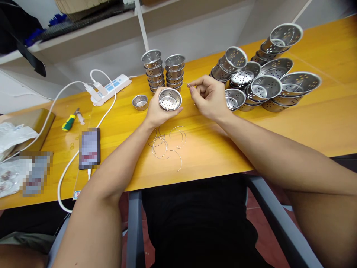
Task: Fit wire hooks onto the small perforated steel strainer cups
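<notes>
My left hand (pixel 156 112) is closed around a small perforated metal cup (pixel 170 100), its open mouth tilted towards me. To the right, my right hand (pixel 209 97) is raised in a pinch. A thin piece of wire (pixel 184 83) sticks out from between its thumb and forefinger towards the cup, apart from it as far as I can see. Several curved wire pieces (pixel 160 147) lie loosely on the table below the hands. A small metal cup (pixel 140 102) stands just left of my left hand.
Two stacks of perforated cups (pixel 152 59) stand behind my left hand. More stacked perforated cups (pixel 266 87) fill the right side. A white power strip (pixel 111 91), a phone (pixel 89 149) on a cable, a green-yellow screwdriver (pixel 68 122) and plastic bags (pixel 13 137) are on the left.
</notes>
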{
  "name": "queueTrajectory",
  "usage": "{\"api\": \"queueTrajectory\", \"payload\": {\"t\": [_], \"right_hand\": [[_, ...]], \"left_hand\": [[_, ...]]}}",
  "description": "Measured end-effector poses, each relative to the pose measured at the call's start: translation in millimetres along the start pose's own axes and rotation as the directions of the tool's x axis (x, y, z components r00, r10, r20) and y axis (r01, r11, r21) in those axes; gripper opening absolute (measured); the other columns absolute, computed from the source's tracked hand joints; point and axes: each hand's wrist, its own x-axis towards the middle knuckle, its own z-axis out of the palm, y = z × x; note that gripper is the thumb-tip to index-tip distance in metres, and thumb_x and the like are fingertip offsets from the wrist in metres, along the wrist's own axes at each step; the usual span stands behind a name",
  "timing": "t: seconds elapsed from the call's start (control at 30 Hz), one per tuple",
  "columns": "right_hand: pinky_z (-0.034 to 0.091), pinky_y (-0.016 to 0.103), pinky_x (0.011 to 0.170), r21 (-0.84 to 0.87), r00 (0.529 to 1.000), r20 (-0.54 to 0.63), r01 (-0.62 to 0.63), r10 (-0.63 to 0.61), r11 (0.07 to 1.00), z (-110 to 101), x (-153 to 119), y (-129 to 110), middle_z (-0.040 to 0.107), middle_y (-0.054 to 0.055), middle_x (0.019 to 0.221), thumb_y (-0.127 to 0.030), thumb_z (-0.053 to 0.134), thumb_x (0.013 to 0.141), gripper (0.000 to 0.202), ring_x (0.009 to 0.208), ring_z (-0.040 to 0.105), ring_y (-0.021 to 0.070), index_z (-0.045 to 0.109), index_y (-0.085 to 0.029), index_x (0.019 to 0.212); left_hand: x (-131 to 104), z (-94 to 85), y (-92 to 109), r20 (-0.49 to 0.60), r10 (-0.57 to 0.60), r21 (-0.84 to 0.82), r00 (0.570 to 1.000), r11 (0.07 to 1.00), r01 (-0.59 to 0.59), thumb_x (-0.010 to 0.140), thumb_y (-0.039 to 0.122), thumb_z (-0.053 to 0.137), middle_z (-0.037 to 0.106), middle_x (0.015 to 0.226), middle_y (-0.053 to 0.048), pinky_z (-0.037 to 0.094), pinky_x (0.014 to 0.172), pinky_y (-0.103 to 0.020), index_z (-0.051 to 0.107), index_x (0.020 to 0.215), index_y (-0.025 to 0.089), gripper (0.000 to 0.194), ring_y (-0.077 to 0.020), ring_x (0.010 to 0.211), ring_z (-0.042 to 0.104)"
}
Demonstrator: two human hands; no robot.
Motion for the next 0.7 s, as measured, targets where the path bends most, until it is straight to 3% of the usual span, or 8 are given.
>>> {"api": "queueTrajectory", "payload": {"t": [0.27,0.37,0.5,0.7], "right_hand": [[0.051,0.043,0.059,0.003,0.999,-0.031,0.032,-0.032,0.999,0.6,-0.8,2.5,0.049,-0.001,0.069,-0.089,0.073,0.102,0.059,0.06,0.048,0.0204,0.074,-0.031,0.114],[0.053,0.043,0.057,0.014,0.998,-0.047,0.039,-0.038,0.999,1.1,-1.1,0.5,0.049,-0.002,0.068,-0.09,0.074,0.101,0.06,0.058,0.049,0.0198,0.075,-0.032,0.113],[0.052,0.043,0.056,0.028,0.997,-0.05,0.051,-0.05,0.998,1.6,-1.1,-0.6,0.05,-0.001,0.068,-0.089,0.074,0.101,0.059,0.058,0.048,0.0194,0.075,-0.031,0.111],[0.052,0.043,0.058,-0.005,0.998,-0.049,0.035,-0.035,0.999,1.2,-1.3,-0.3,0.053,0.0,0.07,-0.085,0.075,0.103,0.054,0.061,0.05,0.0213,0.076,-0.032,0.111]], "left_hand": [[-0.4,-1.3,-2.3,-0.018,0.035,0.07,0.999,0.997,-0.034,0.094,0.071,0.09,0.068,0.155,-0.015,0.059,0.133,-0.061,0.046,0.162,0.031,0.091,-0.0355,0.147,0.073],[0.1,-0.7,-1.4,-0.017,0.028,0.075,0.999,0.997,-0.027,0.092,0.072,0.092,0.067,0.16,-0.015,0.057,0.136,-0.062,0.051,0.163,0.031,0.091,-0.0374,0.153,0.07],[0.8,-1.0,0.8,-0.017,0.034,0.078,0.999,0.996,-0.033,0.086,0.08,0.094,0.065,0.162,-0.015,0.054,0.137,-0.062,0.048,0.169,0.033,0.106,-0.038,0.156,0.067],[1.5,-3.9,4.7,-0.05,0.02,0.091,0.999,0.996,-0.015,0.078,0.084,0.098,0.072,0.136,-0.01,0.059,0.128,-0.062,0.069,0.139,0.028,0.088,-0.0338,0.135,0.073]]}}
